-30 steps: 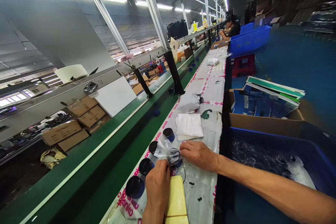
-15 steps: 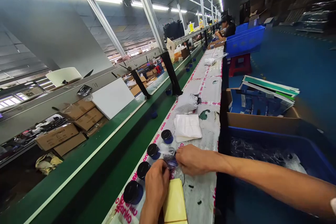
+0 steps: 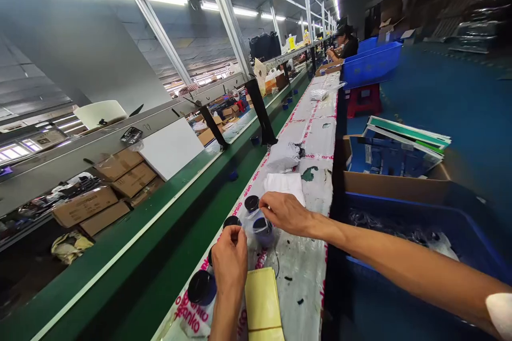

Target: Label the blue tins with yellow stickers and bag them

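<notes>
my right hand [image 3: 285, 214] pinches the clear bag [image 3: 256, 229], left fingers [image 3: 236, 240] narrow, grip unclear; one slip could topple the jar [image 3: 232, 221] beside them.

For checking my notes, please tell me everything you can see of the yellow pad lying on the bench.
The yellow pad is a flat, rectangular stack, pale yellow, and looks like paper, though its exact kind cannot be told. A thin dark line crosses it near the lower end, and the frame cuts off that end. It lies flat and slightly skewed on the white printed sheet, close beside the left hand, which does not seem to touch it.
</notes>
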Motion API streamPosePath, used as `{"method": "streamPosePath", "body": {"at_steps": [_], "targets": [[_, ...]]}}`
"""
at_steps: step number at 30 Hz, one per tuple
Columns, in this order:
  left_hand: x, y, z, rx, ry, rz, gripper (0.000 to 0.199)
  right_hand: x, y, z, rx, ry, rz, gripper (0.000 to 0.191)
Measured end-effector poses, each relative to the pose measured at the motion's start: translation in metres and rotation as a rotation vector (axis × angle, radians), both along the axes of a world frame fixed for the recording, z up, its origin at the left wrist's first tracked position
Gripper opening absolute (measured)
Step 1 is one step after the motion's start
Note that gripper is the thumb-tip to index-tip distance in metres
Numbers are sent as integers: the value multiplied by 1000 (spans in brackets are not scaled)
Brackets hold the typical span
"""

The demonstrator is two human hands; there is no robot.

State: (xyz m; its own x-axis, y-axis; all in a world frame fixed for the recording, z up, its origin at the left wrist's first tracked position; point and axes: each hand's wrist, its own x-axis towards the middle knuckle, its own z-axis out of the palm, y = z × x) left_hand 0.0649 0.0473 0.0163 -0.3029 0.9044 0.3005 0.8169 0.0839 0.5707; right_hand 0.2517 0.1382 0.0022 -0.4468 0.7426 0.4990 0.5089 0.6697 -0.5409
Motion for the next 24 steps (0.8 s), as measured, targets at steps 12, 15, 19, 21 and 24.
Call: {"method": "streamPosePath", "body": {"at_steps": [12, 15, 19, 21, 24], "targets": [[28, 5, -28, -8, 245, -296, 26, 45, 27, -11, 111, -205, -223, 20], [34, 12, -31, -61, 226, -264, 8, 42, 24, -23, 117, -321, -209, 23], [43, 16, -29, -70, 214, -237, 12, 27, 24, -33, 68, -368, -222, 16], [48, 18, -27, -48, 206, -210, 11, 22, 26, -34, 22, -350, -218, 19], [53, 21, -24, -28, 191, -210, 12, 23, 33, -34, -68, -258, -221, 18]]}}
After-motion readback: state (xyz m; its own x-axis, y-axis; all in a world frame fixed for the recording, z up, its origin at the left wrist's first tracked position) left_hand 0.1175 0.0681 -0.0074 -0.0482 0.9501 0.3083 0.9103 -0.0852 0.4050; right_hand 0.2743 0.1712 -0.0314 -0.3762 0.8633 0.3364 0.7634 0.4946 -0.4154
